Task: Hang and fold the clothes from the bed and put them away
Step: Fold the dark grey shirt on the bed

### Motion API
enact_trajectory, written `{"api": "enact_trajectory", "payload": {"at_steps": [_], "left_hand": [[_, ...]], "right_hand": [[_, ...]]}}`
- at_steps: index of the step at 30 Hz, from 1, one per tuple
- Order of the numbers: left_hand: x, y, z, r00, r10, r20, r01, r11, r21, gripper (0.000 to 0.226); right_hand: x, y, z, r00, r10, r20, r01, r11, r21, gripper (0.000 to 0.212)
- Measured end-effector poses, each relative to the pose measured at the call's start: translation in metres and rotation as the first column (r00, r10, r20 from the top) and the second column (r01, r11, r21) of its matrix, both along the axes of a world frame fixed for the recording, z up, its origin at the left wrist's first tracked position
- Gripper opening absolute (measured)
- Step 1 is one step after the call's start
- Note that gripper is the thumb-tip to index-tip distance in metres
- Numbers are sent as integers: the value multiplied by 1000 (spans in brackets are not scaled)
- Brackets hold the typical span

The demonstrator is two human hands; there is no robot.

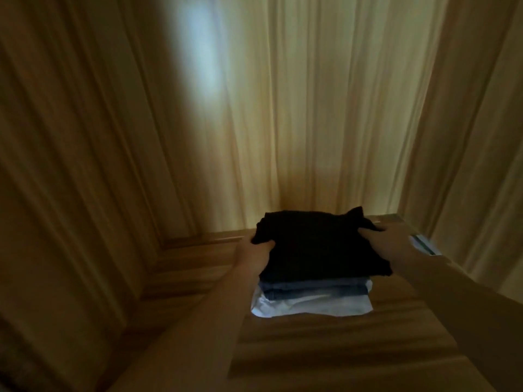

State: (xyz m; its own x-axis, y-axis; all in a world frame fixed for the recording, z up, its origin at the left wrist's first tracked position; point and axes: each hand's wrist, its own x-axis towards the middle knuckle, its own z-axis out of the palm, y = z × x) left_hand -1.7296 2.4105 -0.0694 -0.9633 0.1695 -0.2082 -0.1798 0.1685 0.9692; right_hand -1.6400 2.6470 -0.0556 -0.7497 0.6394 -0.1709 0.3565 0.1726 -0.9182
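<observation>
A stack of folded clothes lies on a wooden shelf [325, 343] inside a dim wardrobe. On top is a black folded garment [317, 244]. Under it a blue denim piece [314, 290] shows, and at the bottom a white garment [305, 308]. My left hand [254, 257] grips the black garment's left edge. My right hand [393, 234] grips its right far corner. Both forearms reach in from below. The fingertips are hidden in the dark fabric.
Wooden wardrobe walls [93, 154] close in on the left, back and right. A pale patch of light [198, 60] falls on the back panel. A small light-coloured fitting [424, 244] sits at the shelf's right edge.
</observation>
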Motion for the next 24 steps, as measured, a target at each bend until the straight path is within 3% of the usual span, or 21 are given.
{"api": "enact_trajectory", "payload": {"at_steps": [4, 7, 9, 13, 19, 21, 24], "left_hand": [[-12, 6, 21, 973, 61, -221, -70, 997, -31, 36], [-12, 9, 7, 982, -6, -190, -33, 979, -203, 41], [-9, 9, -2, 992, -26, -127, -1, 978, -209, 41], [-9, 5, 5, 993, -44, -109, 22, 980, -200, 34], [-21, 6, 31, 975, 11, -224, -37, 993, -115, 28], [-26, 8, 32, 967, 45, -252, -65, 995, -74, 28], [-25, 12, 17, 981, 24, -194, -55, 986, -158, 33]], "right_hand": [[-10, 7, 17, 995, 8, -96, -1, 998, 65, 40], [-11, 7, 13, 996, 13, 87, -41, 944, 327, 35], [-8, 5, 11, 978, 9, 210, -109, 877, 468, 32], [-11, 1, 22, 958, 76, 278, -186, 899, 396, 36], [-23, 6, 41, 992, 85, -88, -54, 950, 307, 36], [-28, 7, 41, 987, 68, -143, -25, 958, 285, 37], [-29, 13, 25, 998, 64, -1, -60, 944, 324, 36]]}}
